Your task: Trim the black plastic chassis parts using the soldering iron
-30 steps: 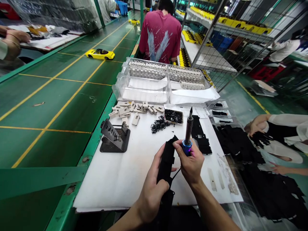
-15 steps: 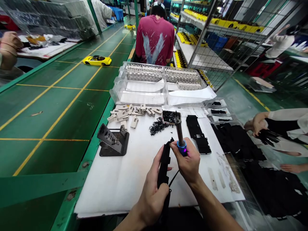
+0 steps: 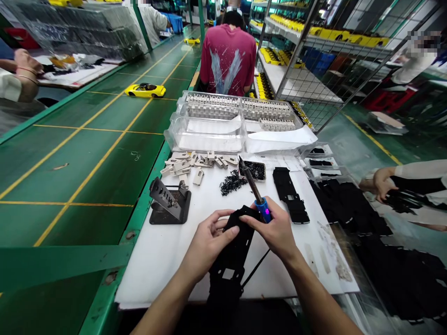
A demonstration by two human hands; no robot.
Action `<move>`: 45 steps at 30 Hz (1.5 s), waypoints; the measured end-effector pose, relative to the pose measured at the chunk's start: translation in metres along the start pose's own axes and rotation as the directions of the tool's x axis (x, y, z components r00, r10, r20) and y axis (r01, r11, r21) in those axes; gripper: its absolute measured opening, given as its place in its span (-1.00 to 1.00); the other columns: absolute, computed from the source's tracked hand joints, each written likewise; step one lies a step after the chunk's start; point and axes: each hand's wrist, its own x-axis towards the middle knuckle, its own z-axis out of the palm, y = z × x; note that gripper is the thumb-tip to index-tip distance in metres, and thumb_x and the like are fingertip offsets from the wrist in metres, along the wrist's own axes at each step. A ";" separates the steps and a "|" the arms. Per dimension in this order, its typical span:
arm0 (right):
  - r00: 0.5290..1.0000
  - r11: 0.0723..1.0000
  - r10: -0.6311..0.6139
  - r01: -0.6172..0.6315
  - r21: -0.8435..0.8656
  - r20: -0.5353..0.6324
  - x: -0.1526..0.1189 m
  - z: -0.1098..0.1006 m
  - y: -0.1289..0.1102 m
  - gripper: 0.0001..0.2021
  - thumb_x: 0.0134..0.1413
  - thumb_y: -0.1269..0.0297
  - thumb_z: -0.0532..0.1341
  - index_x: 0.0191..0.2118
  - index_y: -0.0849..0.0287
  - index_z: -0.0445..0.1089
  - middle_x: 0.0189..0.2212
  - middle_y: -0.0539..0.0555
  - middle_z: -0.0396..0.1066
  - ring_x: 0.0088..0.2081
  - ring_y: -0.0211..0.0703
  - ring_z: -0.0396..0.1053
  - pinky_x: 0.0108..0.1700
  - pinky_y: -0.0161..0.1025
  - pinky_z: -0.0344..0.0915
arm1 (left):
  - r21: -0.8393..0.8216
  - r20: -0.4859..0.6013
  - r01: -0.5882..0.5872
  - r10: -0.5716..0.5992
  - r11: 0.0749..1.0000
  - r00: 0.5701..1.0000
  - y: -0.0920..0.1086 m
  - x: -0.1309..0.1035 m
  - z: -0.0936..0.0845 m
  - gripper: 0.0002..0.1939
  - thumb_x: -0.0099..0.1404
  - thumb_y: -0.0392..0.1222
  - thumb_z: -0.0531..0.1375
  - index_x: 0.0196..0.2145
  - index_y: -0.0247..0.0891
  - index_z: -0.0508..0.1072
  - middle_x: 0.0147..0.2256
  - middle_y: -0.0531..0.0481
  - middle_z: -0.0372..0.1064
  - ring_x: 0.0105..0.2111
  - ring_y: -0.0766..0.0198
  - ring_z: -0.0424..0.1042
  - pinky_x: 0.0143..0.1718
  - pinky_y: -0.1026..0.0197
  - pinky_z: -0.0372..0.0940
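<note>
A flat black part (image 3: pixel 233 253) with a square hole is gripped at its upper left by my left hand (image 3: pixel 209 239). My right hand (image 3: pixel 275 228) holds a soldering iron (image 3: pixel 262 209) with a blue handle, its metal tip pointing up and to the left; my right fingers also touch the part's top edge. Beyond them lie a small box of tiny black pieces (image 3: pixel 256 170) and a loose heap of them (image 3: pixel 231 183). A metal iron stand (image 3: pixel 170 202) is at the left, near scattered beige pieces (image 3: pixel 181 165). Another black part (image 3: pixel 290 195) lies at the right.
Clear plastic trays (image 3: pixel 209 142) with rows of beige pieces stand at the back. A yellow toy car (image 3: pixel 145 90) is on the green conveyor (image 3: pixel 101 158) at left. A person in a red shirt (image 3: pixel 227 60) is ahead; another person's hand (image 3: pixel 384 184) is at right beside stacked black parts (image 3: pixel 352 204).
The black part has turned from edge-on to show its broad face. My left hand has shifted its hold toward the top, and the iron now tilts to the left.
</note>
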 end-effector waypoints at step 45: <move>0.956 0.905 -0.281 0.292 -0.309 0.083 0.003 0.014 0.051 -0.56 0.24 0.14 0.09 -0.64 0.15 0.09 -0.71 -0.07 0.16 -0.63 -0.32 -0.05 -0.52 -0.28 -0.16 | -0.342 0.219 0.181 -0.109 0.922 0.970 -0.079 0.018 -0.044 -0.26 -0.41 0.63 0.17 -0.72 -0.09 0.05 -0.96 0.30 -0.44 -0.97 0.43 -0.26 -0.90 0.27 -0.21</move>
